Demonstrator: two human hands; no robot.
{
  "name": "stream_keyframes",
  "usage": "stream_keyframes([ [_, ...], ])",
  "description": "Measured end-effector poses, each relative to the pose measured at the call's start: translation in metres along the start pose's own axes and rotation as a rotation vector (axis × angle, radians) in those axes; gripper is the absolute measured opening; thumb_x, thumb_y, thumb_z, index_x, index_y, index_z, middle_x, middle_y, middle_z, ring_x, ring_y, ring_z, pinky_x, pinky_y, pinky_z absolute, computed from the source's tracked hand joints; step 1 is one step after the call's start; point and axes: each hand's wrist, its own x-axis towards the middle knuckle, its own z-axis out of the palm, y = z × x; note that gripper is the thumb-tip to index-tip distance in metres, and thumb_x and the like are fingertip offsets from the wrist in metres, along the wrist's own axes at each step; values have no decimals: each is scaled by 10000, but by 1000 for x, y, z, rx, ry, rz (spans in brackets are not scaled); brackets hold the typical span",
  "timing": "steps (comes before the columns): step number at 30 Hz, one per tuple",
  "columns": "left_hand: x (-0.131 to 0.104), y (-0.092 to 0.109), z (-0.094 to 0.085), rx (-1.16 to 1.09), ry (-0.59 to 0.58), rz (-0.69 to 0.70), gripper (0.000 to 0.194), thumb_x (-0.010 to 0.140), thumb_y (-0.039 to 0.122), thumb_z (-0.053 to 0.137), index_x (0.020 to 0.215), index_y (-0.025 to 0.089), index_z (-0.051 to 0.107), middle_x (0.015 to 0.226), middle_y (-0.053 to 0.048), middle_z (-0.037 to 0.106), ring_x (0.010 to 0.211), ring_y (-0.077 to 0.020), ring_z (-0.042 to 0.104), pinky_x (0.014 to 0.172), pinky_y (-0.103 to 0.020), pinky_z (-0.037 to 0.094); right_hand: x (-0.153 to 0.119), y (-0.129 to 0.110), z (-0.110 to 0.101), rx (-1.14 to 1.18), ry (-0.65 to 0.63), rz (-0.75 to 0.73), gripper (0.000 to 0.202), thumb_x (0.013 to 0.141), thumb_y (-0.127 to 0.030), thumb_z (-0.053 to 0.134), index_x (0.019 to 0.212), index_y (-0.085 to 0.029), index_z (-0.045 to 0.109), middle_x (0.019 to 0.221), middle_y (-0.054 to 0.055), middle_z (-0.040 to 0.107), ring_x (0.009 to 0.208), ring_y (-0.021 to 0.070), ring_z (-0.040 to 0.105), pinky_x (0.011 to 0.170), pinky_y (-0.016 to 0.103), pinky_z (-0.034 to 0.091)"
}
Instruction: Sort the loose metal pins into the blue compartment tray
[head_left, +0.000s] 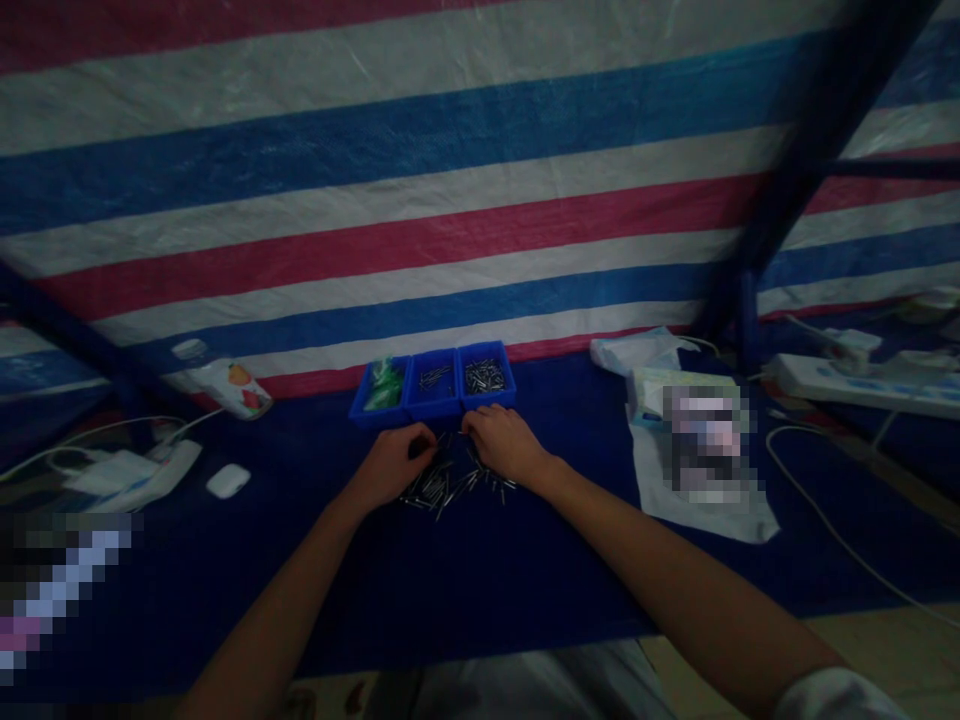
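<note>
Striped plastic sheeting (pixel 450 110) in white, blue and red backs the whole view, closing off everything past the far edge of the desk (pixel 562 580), whose dark blue top swallows light. In this gloom I judge that a dark sliver of metal could easily be missed. A dark frame post (pixel 810 150) slants across the sheeting near the desk's far right corner.

Toward the right end I see a white power strip (pixel 862 385) and a loose cable (pixel 795 490) running toward the near edge; a wide swing of the right elbow might snag it. Nearer the middle, a white sheet (pixel 652 480) lies under a tissue pack (pixel 645 395) and something pixelated that I can't make out. At the left end are another power strip (pixel 161 480) and a bottle (pixel 244 388) with a fruit label.

Three blue bins stand side by side along the far edge: the left bin (pixel 371 413) holds green plastic, the middle bin (pixel 433 408) a few metal pieces, the right bin (pixel 472 402) many. The right hand (pixel 499 435) is just in front of that last one, so raised knuckles could jog its wall and spill the contents.

The left hand (pixel 397 460) is apart from the right, its thumb and forefinger curled close; I can't tell whether either hand grips anything. A small white case (pixel 228 481) sits well left.

Loose metal pieces (pixel 435 488) lie between and below the hands, in front of the bins; a dragging wrist could scatter them.
</note>
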Motion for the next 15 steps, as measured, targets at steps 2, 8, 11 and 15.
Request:
stream_keyframes([
  [2,0,0,0,-1,0,2,89,826,231,555,824,197,637,772,4,688,687,-166,620,637,-268,441,-1,0,-2,6,13,-13,243,870,-76,461,1004,-198,622,993,66,669,932,209,564,772,325,382],
  [8,0,-5,0,-3,9,8,105,845,248,543,822,193,630,749,5,676,651,-160,607,610,-263,434,15,8,-23,67,245,-28,238,919,-120,410,999,-182,625,1012,62,664,947,208,531,812,332,359],
  [11,0,-8,1,-1,13,12,108,851,254,546,831,191,631,759,-2,677,663,-164,610,622,-272,439,26,15,-37,32,371,84,232,932,-195,433,1040,-188,638,1061,79,659,1000,246,508,813,362,348],
  [15,0,-8,0,4,9,7,130,859,273,537,842,192,638,796,-14,690,689,-173,618,639,-284,451,-9,17,-55,-17,338,79,231,930,-290,468,1049,-215,651,1103,78,655,1028,264,509,814,385,356],
])
